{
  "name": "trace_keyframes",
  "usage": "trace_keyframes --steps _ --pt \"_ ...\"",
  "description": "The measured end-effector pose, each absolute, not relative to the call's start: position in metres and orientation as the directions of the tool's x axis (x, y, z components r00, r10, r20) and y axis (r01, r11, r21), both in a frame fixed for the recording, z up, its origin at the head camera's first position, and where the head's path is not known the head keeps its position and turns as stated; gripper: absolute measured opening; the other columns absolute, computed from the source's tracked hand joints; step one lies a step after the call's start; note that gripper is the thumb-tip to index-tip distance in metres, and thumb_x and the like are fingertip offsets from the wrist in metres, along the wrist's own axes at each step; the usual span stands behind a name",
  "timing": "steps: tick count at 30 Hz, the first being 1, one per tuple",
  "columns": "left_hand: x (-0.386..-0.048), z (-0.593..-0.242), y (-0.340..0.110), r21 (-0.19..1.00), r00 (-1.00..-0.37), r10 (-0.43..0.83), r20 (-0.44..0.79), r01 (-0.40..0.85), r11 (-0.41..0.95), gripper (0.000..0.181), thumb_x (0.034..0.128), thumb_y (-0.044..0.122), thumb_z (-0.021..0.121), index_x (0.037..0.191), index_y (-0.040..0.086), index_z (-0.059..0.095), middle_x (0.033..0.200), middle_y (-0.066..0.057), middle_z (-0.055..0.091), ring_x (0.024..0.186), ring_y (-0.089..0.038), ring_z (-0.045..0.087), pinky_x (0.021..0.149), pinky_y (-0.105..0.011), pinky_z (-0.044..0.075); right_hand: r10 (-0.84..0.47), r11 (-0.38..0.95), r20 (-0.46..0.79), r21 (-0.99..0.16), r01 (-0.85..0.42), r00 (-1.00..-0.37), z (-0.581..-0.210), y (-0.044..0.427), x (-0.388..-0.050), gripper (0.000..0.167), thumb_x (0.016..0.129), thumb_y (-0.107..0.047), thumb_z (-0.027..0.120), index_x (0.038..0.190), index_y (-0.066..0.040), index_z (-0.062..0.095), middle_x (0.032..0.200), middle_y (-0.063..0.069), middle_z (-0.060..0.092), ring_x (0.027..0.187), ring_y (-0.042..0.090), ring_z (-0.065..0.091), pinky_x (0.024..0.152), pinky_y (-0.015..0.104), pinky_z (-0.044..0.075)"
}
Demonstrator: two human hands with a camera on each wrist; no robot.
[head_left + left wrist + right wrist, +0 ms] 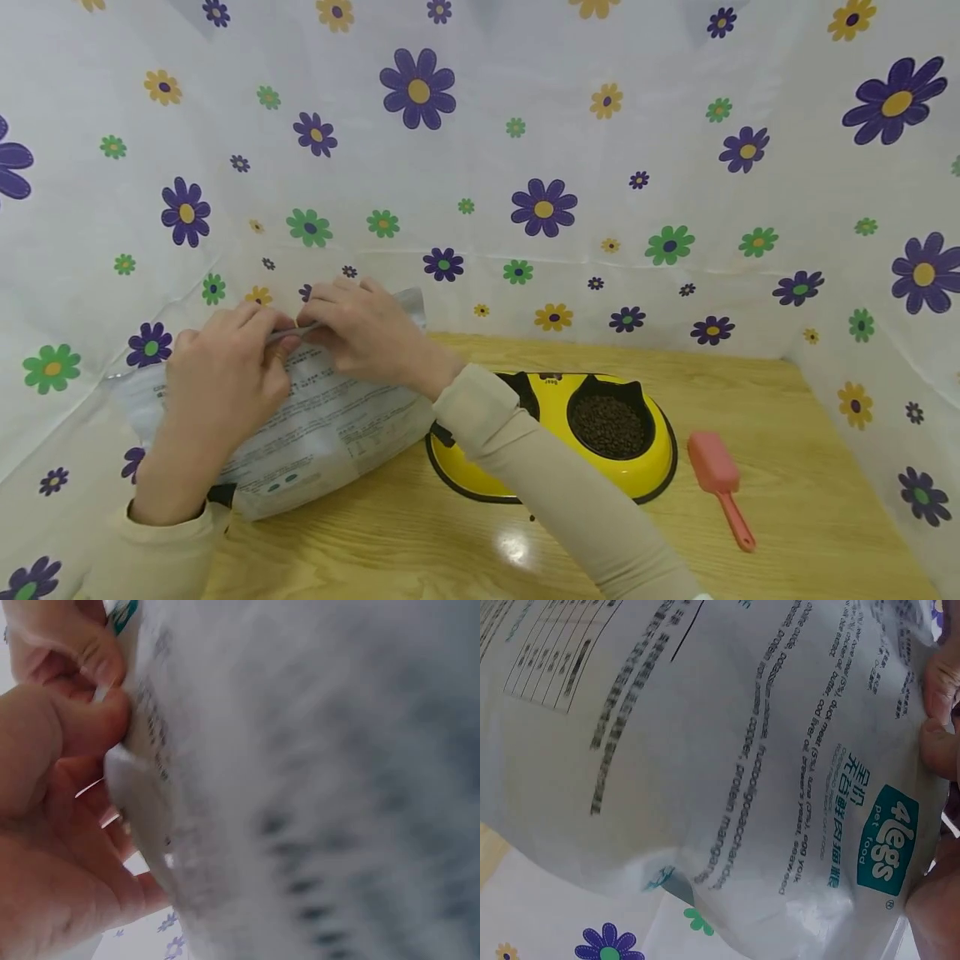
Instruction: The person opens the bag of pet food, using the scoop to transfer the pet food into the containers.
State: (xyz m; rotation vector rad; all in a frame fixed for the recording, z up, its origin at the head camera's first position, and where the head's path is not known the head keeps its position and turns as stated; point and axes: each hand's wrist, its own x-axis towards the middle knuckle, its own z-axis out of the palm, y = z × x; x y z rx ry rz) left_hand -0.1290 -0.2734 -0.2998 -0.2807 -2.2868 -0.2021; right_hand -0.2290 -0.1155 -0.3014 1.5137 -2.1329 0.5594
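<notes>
A pale pet food bag (322, 442) covered in printed text leans on the left side of the table. My left hand (228, 371) pinches its upper edge between thumb and fingers. Close beside it, my right hand (367, 333) pinches the same edge, the two sets of fingertips almost meeting. In the left wrist view the thumb (97, 720) presses on the bag's rim, and part of the bag is blurred. The right wrist view shows a teal "4Legs pet food" logo (887, 840) near the pinched edge. What the bag holds is hidden.
A yellow double pet bowl (555, 425) stands right of the bag, partly behind my right forearm. Brown kibble (611, 425) lies in its right bowl. A pink scoop (716, 467) rests farther right. Flower-patterned sheeting (480, 150) surrounds the wooden table (810, 500).
</notes>
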Motion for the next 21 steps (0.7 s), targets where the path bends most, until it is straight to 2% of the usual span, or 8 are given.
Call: trace_keyframes --steps 4,8,11,14,17,21 --pt "-0.127 -0.297 -0.275 0.069 -0.663 0.139 0.735 0.277 0.958 0.005 0.0867 0.001 0.069 0.091 0.0 0.071 0.082 -0.016 0.068 0.068 -0.035 0.058 0.053 -0.048 0.039 -0.748 0.291 0.604 -0.072 -0.954 -0.274 -0.301 -0.116 -0.23 0.014 0.1 -0.02 0.066 0.11 -0.018 0.076 0.104 -0.006 0.071 0.094 0.01 0.061 0.08 0.021 0.039" --pt "-0.127 -0.298 -0.274 0.098 -0.656 0.137 0.742 0.309 0.946 0.007 0.0858 -0.004 0.068 0.091 -0.003 0.073 0.081 -0.016 0.068 0.068 -0.034 0.057 0.057 -0.044 0.038 -0.752 0.235 0.607 -0.116 -0.965 -0.256 -0.299 -0.117 -0.23 0.015 0.098 -0.012 0.067 0.108 -0.013 0.079 0.101 -0.002 0.072 0.092 0.012 0.061 0.084 0.017 0.042" --pt "-0.129 -0.298 -0.273 0.098 -0.645 0.128 0.753 0.302 0.948 0.006 0.0868 -0.002 0.07 0.091 -0.003 0.073 0.081 -0.018 0.07 0.071 -0.036 0.06 0.061 -0.047 0.04 -0.737 0.219 0.62 -0.158 -0.963 -0.269 -0.298 -0.116 -0.23 0.014 0.098 -0.008 0.066 0.105 -0.009 0.078 0.1 0.001 0.073 0.091 0.013 0.062 0.084 0.014 0.044" --pt "-0.128 -0.3 -0.272 0.084 -0.652 0.114 0.749 0.265 0.961 0.012 0.0897 0.006 0.073 0.098 -0.002 0.074 0.086 -0.02 0.07 0.078 -0.039 0.063 0.067 -0.056 0.045 -0.724 0.263 0.623 -0.148 -0.953 -0.296 -0.298 -0.113 -0.23 0.015 0.099 -0.011 0.065 0.109 -0.01 0.077 0.102 0.0 0.073 0.093 0.012 0.064 0.084 0.018 0.045" --pt "-0.121 -0.303 -0.272 0.075 -0.661 0.1 0.744 0.231 0.97 0.024 0.0901 0.013 0.074 0.11 0.0 0.073 0.094 -0.023 0.07 0.088 -0.044 0.065 0.077 -0.067 0.046 -0.727 0.339 0.618 -0.057 -0.939 -0.3 -0.3 -0.107 -0.227 0.022 0.101 -0.022 0.065 0.119 -0.014 0.074 0.108 -0.003 0.073 0.1 0.011 0.065 0.089 0.027 0.046" --pt "-0.107 -0.308 -0.273 0.071 -0.621 0.09 0.778 0.229 0.971 0.035 0.0901 0.02 0.073 0.121 0.004 0.071 0.107 -0.024 0.07 0.099 -0.049 0.063 0.087 -0.071 0.042 -0.705 0.414 0.633 0.0 -0.91 -0.321 -0.303 -0.093 -0.223 0.034 0.099 -0.033 0.068 0.13 -0.017 0.069 0.122 -0.002 0.071 0.116 0.015 0.064 0.1 0.035 0.046"
